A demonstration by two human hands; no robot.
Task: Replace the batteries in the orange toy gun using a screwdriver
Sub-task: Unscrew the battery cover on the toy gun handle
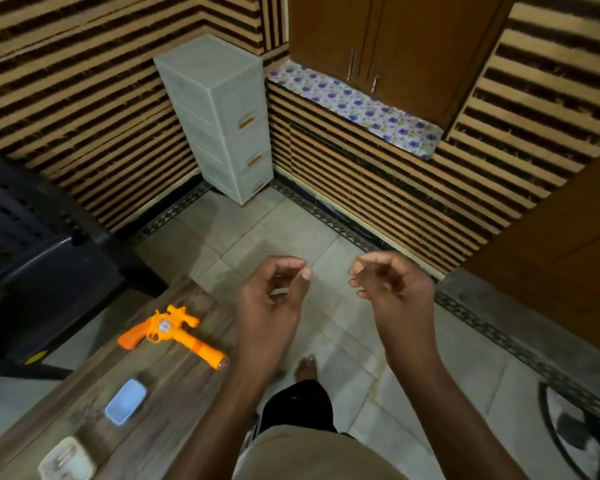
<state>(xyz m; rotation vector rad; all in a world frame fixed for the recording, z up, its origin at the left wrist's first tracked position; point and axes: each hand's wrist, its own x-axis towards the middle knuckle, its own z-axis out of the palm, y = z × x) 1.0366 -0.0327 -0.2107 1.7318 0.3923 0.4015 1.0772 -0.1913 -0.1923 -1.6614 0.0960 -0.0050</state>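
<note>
So both hands are up in the air over the floor, well apart from the worktop stuff. Left hand (274,299) has its fingers loosely curled with nothing in them, thumb tip pointing right; right hand (388,282) is the same deal, fingers hanging loosely bent toward the left, empty grip. The two hands sit near each other without touching.

Orange toy gun (172,336) lies flat on the wooden worktop (94,386) at the left, barrel pointing near-right toward the edge. Nearer along the worktop there's a blue lidded box (125,401), then a white container (66,460) at the near-left corner.

Room-wise: grey tiled floor (267,230), striped walls, a white plastic drawer unit (219,116) in the far corner, dark plastic chair (39,247) far left, brown cabinet (395,46) over a floral ledge.
</note>
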